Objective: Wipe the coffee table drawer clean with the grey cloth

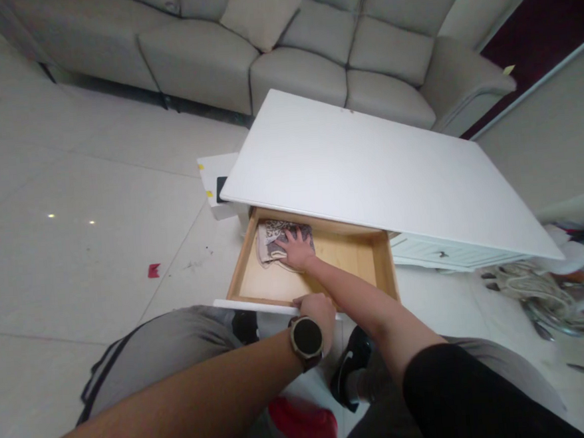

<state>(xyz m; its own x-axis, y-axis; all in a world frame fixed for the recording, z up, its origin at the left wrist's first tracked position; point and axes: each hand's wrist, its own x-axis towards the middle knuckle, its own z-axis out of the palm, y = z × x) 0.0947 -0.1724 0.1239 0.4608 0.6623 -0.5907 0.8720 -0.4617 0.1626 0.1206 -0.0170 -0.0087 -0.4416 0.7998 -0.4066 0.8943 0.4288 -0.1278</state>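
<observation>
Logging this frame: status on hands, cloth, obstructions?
Right hand spread on patterned cloth, inside open drawer. Left hand at drawer's front edge. Right forearm crosses drawer, partly blocking view.

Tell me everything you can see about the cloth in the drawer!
The cloth looks like folded fabric, with a dark grey and pale pattern and a light pinkish-beige edge. It lies in the far left corner of the pulled-out wooden drawer, on its bottom. The right hand rests on it with fingers spread, hiding part.

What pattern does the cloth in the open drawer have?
The cloth has a mottled dark-grey and whitish pattern with a pale beige edge; the head view shows it.
</observation>
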